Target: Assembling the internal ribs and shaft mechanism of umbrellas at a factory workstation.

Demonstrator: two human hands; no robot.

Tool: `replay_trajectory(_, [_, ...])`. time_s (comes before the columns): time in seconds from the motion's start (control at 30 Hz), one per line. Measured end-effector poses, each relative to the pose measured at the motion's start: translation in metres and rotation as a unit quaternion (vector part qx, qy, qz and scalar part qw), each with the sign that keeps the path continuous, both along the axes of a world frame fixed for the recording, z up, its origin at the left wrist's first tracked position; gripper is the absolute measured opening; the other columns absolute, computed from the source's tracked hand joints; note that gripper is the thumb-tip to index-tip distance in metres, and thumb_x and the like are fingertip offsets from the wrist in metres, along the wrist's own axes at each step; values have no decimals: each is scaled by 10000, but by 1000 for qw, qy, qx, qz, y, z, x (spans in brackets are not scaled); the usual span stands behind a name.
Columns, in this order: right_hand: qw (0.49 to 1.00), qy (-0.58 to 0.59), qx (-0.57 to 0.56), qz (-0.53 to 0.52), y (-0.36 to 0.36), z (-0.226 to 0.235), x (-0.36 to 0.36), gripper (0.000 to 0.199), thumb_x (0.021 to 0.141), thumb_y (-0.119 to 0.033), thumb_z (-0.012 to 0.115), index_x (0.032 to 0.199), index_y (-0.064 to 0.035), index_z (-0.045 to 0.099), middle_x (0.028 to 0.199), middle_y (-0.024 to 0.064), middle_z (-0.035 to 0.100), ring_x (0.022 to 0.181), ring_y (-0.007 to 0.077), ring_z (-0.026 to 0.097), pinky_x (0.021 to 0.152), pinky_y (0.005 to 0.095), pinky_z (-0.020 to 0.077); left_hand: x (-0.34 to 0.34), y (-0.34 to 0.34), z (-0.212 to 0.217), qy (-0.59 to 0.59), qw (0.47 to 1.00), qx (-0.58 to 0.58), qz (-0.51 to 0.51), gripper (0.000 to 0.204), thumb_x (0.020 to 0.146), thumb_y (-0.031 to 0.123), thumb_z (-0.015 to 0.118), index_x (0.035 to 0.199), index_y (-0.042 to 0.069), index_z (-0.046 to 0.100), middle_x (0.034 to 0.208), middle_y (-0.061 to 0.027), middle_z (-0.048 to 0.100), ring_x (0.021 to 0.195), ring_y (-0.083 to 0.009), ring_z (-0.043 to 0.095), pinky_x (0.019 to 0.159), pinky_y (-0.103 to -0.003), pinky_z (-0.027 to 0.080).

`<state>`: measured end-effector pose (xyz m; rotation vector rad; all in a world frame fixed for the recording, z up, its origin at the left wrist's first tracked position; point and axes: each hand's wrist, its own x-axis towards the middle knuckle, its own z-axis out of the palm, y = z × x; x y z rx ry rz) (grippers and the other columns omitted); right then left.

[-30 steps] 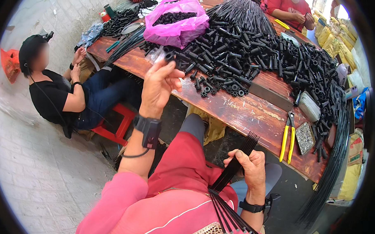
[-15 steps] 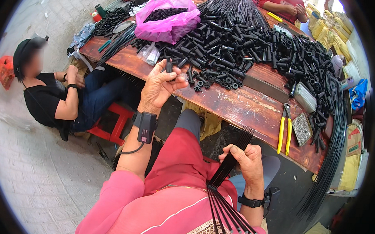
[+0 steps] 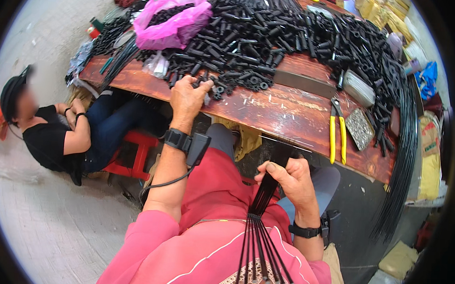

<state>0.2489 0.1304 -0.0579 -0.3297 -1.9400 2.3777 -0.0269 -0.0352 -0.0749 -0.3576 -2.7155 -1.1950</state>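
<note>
My left hand [image 3: 185, 101] is at the table's near edge, beside small black ring-shaped parts [image 3: 254, 83] at the front of the pile. Its fingers are bent down and closed; whatever is between them is hidden. A bundle of thin black rods [image 3: 266, 193] is gripped in my right hand [image 3: 290, 178], over my lap. The rods lie side by side above, are bound at a joint lower down, and fan out toward my chest. Many black tubular handles [image 3: 241, 35] lie heaped on the wooden table [image 3: 248, 110].
Yellow-handled pliers [image 3: 338, 131], a speckled block [image 3: 359, 129] and a metal bar [image 3: 304, 83] lie on the right. A pink bag [image 3: 171, 22] of black parts stands far left. One person in black [image 3: 52, 131] sits at left by a red stool [image 3: 132, 153]. Long rods [image 3: 405, 148] hang off the right.
My left hand has gone down to the small parts on the table; the black cylinder it held up no longer shows. My right hand keeps the rods. The view has shifted.
</note>
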Motion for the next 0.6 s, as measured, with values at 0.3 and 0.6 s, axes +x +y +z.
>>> replay_trajectory(0.3, [999, -12, -26, -15, 1, -2, 7, 236, 936, -154, 636, 911, 66, 715, 749, 81, 710, 678, 108, 657, 624, 253, 542, 0, 7, 0, -21, 999, -18, -26, 382, 713, 340, 755, 909, 14, 729, 766, -200, 696, 752, -351, 684, 700, -412, 512])
replay_trajectory(0.6, [998, -15, -54, -11, 2, -6, 4, 233, 943, -172, 633, 922, 49, 704, 765, 73, 705, 705, 102, 649, 638, 249, 527, 68, 1, 39, -179, 854, 472, -128, 142, 907, 107, 656, 978, -15, 654, 868, -102, 670, 589, -131, 591, 514, -267, 510])
